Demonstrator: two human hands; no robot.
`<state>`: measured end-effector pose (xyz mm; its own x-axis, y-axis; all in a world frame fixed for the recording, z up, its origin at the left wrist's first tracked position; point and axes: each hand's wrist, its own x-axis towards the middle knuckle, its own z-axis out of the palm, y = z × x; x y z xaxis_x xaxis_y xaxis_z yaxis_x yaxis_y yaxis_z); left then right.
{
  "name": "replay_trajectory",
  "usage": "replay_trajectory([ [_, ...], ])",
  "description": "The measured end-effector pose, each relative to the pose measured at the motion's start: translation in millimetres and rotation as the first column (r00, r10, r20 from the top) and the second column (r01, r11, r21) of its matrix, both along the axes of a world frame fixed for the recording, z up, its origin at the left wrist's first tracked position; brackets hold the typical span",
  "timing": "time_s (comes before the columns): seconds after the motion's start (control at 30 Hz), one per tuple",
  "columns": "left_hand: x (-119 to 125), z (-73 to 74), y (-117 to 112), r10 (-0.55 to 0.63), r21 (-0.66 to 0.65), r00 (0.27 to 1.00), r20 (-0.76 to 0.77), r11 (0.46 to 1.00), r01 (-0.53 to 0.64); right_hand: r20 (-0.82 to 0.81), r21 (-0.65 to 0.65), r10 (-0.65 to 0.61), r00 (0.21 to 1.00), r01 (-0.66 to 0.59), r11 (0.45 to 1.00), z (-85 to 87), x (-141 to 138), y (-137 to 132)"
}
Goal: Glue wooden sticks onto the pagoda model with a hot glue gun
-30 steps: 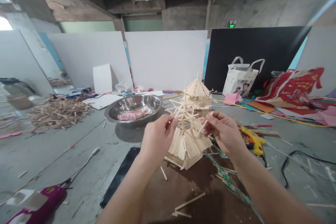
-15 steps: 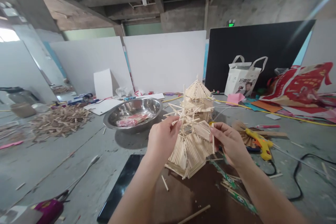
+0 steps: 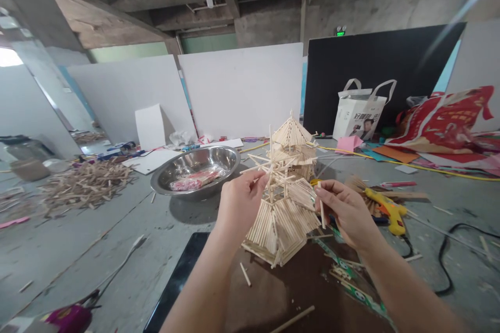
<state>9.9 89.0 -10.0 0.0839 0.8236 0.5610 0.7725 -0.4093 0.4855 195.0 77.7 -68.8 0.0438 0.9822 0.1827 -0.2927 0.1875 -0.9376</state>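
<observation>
In front of me stands a pagoda-like model of thin wooden sticks (image 3: 278, 223), with a slatted skirt roof and a tangle of crossed sticks above it. My left hand (image 3: 241, 203) is closed, thumb and fingers pinching the model's upper left frame; the exact contact is hidden behind the fingers. On the other side, my right hand (image 3: 347, 210) pinches a short wooden stick (image 3: 322, 208), held upright near the right edge of the roof. Directly behind, a peaked stick roof (image 3: 291, 132) rises over further stick tiers.
A steel basin (image 3: 160, 186) with plastic-wrapped packs stands behind left, beside a heap of sticks (image 3: 88, 184). Right lies a yellow glue gun (image 3: 395, 216) with its cable. A purple tool (image 3: 70, 317) is near left, a black flat panel (image 3: 177, 281) beneath my left arm.
My right hand has shifted slightly right with the stick, a little away from the roof edge. My left hand stays at the frame. The view has shifted slightly.
</observation>
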Motion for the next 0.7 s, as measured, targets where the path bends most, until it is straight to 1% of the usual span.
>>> replay_trajectory([
  [0.07, 2, -2.1, -1, 0.015, 0.016, 0.999, 0.044, 1.0, -0.016, 0.02, -0.003, -0.016, 1.0, 0.016, 1.0, -0.4, 0, 1],
  [0.13, 4, -4.9, -1, 0.037, 0.037, 0.995, 0.087, 0.999, -0.04, 0.074, -0.007, -0.039, 0.996, 0.04, 0.999, -1.3, 2, 2],
  [0.2, 5, -7.7, -1, 0.05, 0.05, 0.992, 0.119, 0.997, -0.056, 0.197, -0.009, -0.035, 0.98, 0.037, 0.999, -2.3, 4, 3],
  [0.23, 6, -8.9, -1, 0.053, 0.054, 0.99, 0.131, 0.997, -0.061, 0.292, -0.004, -0.027, 0.956, 0.029, 1.0, -2.5, 5, 3],
  [0.27, 6, -9.9, -1, 0.055, 0.056, 0.988, 0.142, 0.996, -0.063, 0.401, 0.006, -0.022, 0.916, 0.021, 1.0, -2.4, 7, 4],
  [0.3, 6, -10.7, -1, 0.052, 0.056, 0.987, 0.154, 0.997, -0.062, 0.513, 0.021, -0.021, 0.858, 0.011, 1.0, -2.0, 8, 3],
  [0.37, 6, -11.2, 0, 0.046, 0.051, 0.983, 0.179, 0.997, -0.056, 0.702, 0.059, -0.026, 0.712, -0.021, 0.998, -0.5, 10, 2],
  [0.43, 5, -10.5, 0, 0.047, 0.042, 0.977, 0.207, 0.998, -0.057, 0.822, 0.069, -0.017, 0.569, -0.07, 0.995, 1.2, 11, 0],
  [0.5, 4, -9.3, -1, 0.051, 0.022, 0.969, 0.241, 0.998, -0.058, 0.893, 0.047, 0.012, 0.45, -0.119, 0.992, 2.2, 11, -2],
  [0.57, 3, -8.2, -2, 0.045, -0.006, 0.958, 0.284, 0.999, -0.045, 0.936, 0.022, 0.03, 0.352, -0.143, 0.99, 2.7, 10, -3],
  [0.7, 3, -8.4, -4, 0.003, -0.037, 0.931, 0.365, 0.999, 0.011, 0.978, -0.032, 0.071, 0.198, -0.193, 0.981, 4.4, 8, -6],
])
